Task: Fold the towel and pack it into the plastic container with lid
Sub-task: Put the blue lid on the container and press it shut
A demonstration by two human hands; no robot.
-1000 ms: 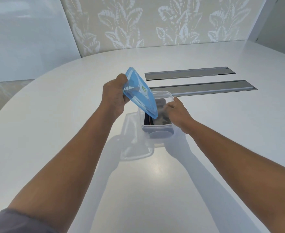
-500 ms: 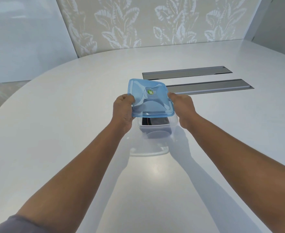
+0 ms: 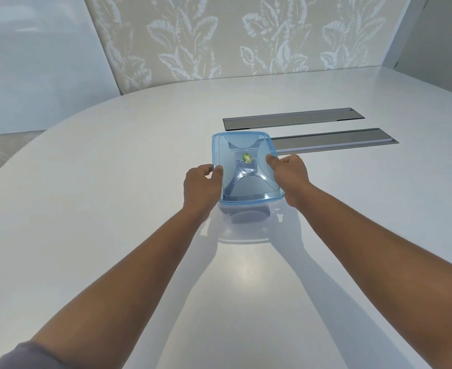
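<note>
A translucent blue lid [image 3: 246, 179] with a small green sticker lies flat on top of the clear plastic container [image 3: 249, 217] at the middle of the white table. A dark folded towel [image 3: 250, 214] shows dimly through the container's front wall. My left hand [image 3: 202, 183] grips the lid's left edge, thumb on top. My right hand [image 3: 289, 177] holds the right edge, with its thumb pressing on the lid's top.
Two long grey metal cover strips [image 3: 331, 141] are set into the white table [image 3: 113, 209] just behind and right of the container. A leaf-patterned wall panel [image 3: 233, 35] stands beyond the table's far edge.
The lid went from tilted up in my left hand to lying flat on the container. My right hand left the towel and took the lid's right edge.
</note>
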